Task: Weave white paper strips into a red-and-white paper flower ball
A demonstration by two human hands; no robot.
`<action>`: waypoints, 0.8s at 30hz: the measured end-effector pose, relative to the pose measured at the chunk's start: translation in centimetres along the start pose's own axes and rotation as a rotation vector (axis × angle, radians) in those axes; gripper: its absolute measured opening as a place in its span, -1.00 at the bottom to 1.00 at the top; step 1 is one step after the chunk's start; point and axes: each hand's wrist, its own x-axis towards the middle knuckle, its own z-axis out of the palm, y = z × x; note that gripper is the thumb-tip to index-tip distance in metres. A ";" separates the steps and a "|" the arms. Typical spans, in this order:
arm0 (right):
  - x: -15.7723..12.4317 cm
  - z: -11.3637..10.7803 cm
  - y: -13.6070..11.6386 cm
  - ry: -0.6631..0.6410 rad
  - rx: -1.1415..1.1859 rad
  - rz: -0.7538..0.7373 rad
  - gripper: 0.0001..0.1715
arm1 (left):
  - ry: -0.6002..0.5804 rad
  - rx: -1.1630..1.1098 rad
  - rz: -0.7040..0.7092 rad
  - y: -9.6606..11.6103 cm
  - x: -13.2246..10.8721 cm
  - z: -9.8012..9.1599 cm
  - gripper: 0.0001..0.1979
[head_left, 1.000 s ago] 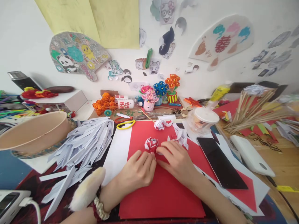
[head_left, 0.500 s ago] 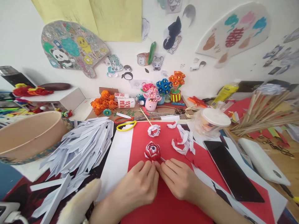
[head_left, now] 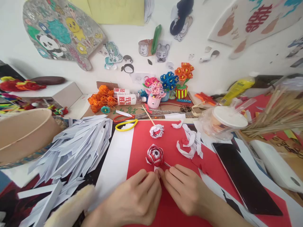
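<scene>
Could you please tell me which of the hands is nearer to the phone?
Right: the right hand is just left of the phone, while the left hand is farther off, on the right hand's far side from it.

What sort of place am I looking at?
Likely a handicraft workspace, judging by the red-and-white paper flower, the pile of white paper strips and the striped pot of handmade-looking orange flowers.

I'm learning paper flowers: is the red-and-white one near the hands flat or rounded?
Rounded: on the red-and-white paper flower, folded strips overlap in curved layers around the centre.
</scene>
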 end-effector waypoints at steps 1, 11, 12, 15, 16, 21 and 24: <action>0.0 0.0 0.0 0.011 0.001 -0.003 -0.57 | 0.005 -0.014 0.003 0.0 0.0 0.0 -0.75; 0.0 0.1 0.1 0.014 -0.016 0.040 -0.62 | 0.054 -0.040 -0.055 -0.3 0.4 -0.2 -0.68; 0.0 0.1 0.1 0.013 -0.006 0.028 -0.61 | 0.051 -0.057 -0.047 -0.4 0.4 -0.1 -0.68; 0.0 0.1 0.1 -0.006 0.024 0.007 -0.58 | 0.026 -0.073 -0.053 -0.5 0.3 -0.1 -0.67; 0.0 0.1 0.2 -0.008 0.024 0.017 -0.60 | 0.020 -0.063 -0.068 -0.5 0.3 -0.1 -0.67; -0.1 0.3 0.3 0.059 -0.041 0.157 -0.79 | 0.068 -0.030 -0.130 -0.7 0.3 -0.2 -0.66; 0.0 0.4 0.4 0.072 -0.059 0.167 -0.76 | 0.076 -0.044 -0.134 -0.7 0.3 0.1 -0.69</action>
